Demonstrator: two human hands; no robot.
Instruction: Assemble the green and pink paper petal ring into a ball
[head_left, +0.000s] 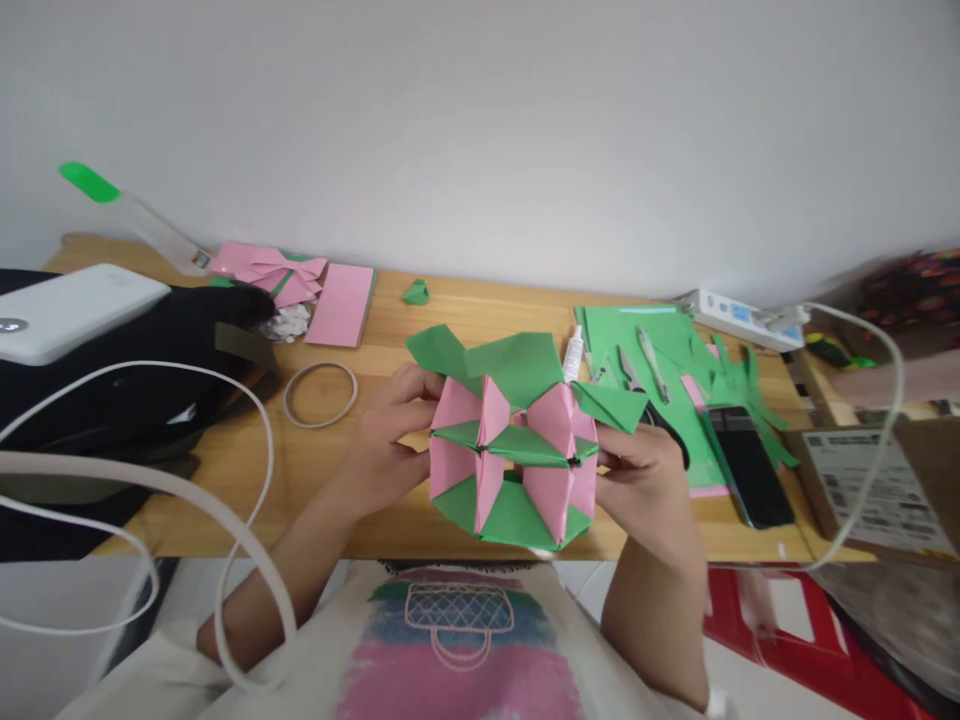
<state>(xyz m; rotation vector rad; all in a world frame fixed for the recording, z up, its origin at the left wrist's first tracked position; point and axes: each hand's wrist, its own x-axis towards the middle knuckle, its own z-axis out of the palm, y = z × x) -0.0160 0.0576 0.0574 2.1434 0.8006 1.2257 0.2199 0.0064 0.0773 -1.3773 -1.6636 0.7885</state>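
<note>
Between my two hands is a folded paper model (517, 455) in pink and green, built of stacked folded units with green flaps standing out at its top and right. My left hand (390, 440) grips its left side, the fingertips partly hidden behind the paper. On the other side my right hand (649, 475) holds the model's right edge, thumb and fingers closed on it. The model is held over the front part of the wooden table (420, 520). Behind it lie a small white glue bottle (574, 355) and a small green folded piece (416, 292).
Green paper sheets (637, 330) at right carry scissors (630, 370), a pen (652, 365) and paper strips. Nearby are a phone (750, 465), a power strip (742, 315) and a cardboard box (877, 485). Leftward lie a tape ring (321, 395), pink paper (341, 305) and a black bag (135, 400) with white cables.
</note>
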